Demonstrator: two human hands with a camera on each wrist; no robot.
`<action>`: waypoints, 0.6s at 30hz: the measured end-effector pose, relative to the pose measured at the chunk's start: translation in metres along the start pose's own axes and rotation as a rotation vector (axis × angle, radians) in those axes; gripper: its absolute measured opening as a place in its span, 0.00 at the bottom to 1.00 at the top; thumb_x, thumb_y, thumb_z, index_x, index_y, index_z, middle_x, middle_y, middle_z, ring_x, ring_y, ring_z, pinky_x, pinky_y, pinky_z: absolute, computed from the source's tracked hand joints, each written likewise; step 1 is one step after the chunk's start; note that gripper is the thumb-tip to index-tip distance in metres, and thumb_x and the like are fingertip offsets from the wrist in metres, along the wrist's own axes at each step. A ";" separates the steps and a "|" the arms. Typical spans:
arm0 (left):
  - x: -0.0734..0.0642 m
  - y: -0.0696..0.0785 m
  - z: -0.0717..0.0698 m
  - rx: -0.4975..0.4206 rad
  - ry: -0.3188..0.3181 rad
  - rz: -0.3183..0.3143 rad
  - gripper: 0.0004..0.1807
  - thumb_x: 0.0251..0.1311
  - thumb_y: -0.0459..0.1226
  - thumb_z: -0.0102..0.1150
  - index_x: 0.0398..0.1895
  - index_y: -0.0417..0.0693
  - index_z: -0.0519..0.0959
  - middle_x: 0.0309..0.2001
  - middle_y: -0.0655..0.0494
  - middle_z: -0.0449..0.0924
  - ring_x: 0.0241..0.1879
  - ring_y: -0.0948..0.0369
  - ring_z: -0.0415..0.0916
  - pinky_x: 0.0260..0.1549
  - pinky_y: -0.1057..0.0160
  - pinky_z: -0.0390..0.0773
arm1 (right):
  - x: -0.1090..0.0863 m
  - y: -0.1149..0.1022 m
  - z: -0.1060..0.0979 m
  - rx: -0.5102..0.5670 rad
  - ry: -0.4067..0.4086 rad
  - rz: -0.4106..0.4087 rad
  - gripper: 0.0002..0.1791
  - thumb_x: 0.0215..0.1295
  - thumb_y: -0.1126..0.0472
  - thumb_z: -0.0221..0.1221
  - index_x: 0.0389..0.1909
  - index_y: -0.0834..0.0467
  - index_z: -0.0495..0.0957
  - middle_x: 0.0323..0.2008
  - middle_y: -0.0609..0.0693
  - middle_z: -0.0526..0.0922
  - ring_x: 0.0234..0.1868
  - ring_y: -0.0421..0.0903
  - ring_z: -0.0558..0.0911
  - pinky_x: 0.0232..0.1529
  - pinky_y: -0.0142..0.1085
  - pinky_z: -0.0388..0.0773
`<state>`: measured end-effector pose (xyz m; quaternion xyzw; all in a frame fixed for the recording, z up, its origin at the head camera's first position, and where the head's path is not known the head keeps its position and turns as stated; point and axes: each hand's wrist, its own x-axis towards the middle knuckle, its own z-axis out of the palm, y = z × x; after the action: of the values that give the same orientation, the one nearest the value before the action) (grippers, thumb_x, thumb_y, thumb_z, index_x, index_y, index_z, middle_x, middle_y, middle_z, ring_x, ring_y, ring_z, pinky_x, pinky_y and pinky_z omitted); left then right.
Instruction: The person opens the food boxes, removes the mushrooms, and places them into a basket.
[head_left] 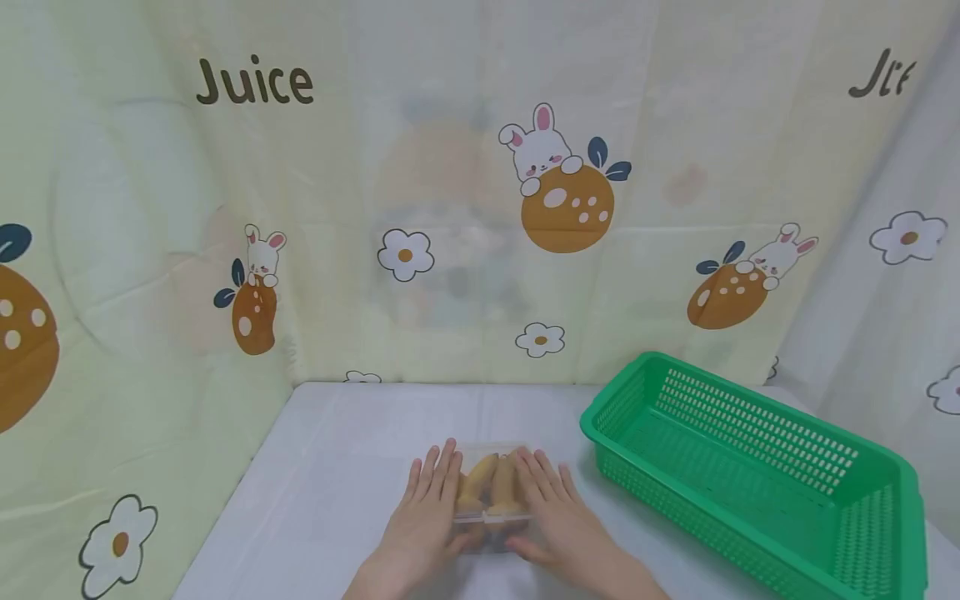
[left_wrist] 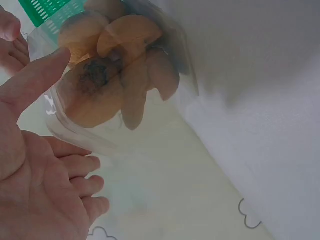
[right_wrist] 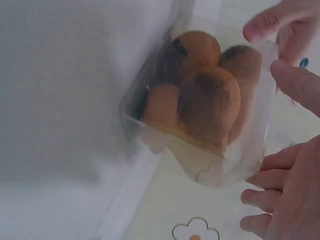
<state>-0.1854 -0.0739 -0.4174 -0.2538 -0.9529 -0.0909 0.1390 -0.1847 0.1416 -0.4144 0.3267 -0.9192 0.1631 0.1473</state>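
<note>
A clear plastic box [head_left: 487,517] with a lid stands on the table near the front, and brown mushrooms [head_left: 505,485] show through it. My left hand [head_left: 422,512] lies along its left edge with straight fingers, and my right hand [head_left: 561,518] mirrors it on the right edge. Both thumbs point inward at the front of the box. Through its clear wall [left_wrist: 75,137] in the left wrist view, caps and a stem of the mushrooms [left_wrist: 134,75] are visible. In the right wrist view, several rounded mushrooms [right_wrist: 207,95] press close together, some with dark patches.
A large green basket [head_left: 720,500] with perforated walls stands to the right of the hands. White cloth covers the table [head_left: 330,467]. Behind and at the sides hangs a pale curtain [head_left: 450,150] printed with rabbits, oranges and flowers.
</note>
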 end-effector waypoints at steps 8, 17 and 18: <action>-0.002 -0.003 -0.001 0.008 -0.031 -0.002 0.52 0.49 0.51 0.64 0.67 0.29 0.50 0.70 0.37 0.42 0.68 0.45 0.39 0.64 0.47 0.46 | 0.008 -0.007 0.013 -0.101 -0.102 -0.025 0.49 0.54 0.49 0.64 0.66 0.74 0.52 0.67 0.67 0.49 0.67 0.63 0.49 0.60 0.60 0.53; -0.002 -0.009 0.003 0.020 0.027 0.013 0.52 0.46 0.50 0.67 0.66 0.28 0.53 0.69 0.35 0.45 0.68 0.44 0.42 0.63 0.46 0.48 | 0.016 -0.012 0.015 -0.249 -0.020 -0.074 0.37 0.56 0.54 0.62 0.61 0.72 0.63 0.63 0.67 0.61 0.64 0.62 0.60 0.57 0.56 0.62; -0.001 -0.010 0.004 0.024 0.029 0.016 0.52 0.45 0.49 0.67 0.66 0.28 0.54 0.69 0.36 0.45 0.68 0.44 0.43 0.63 0.47 0.49 | 0.017 -0.012 0.015 -0.257 -0.018 -0.076 0.36 0.57 0.54 0.61 0.60 0.72 0.64 0.62 0.67 0.63 0.63 0.62 0.61 0.56 0.56 0.63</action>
<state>-0.1899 -0.0819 -0.4221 -0.2583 -0.9497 -0.0822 0.1566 -0.1918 0.1171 -0.4193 0.3412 -0.9208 0.0354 0.1855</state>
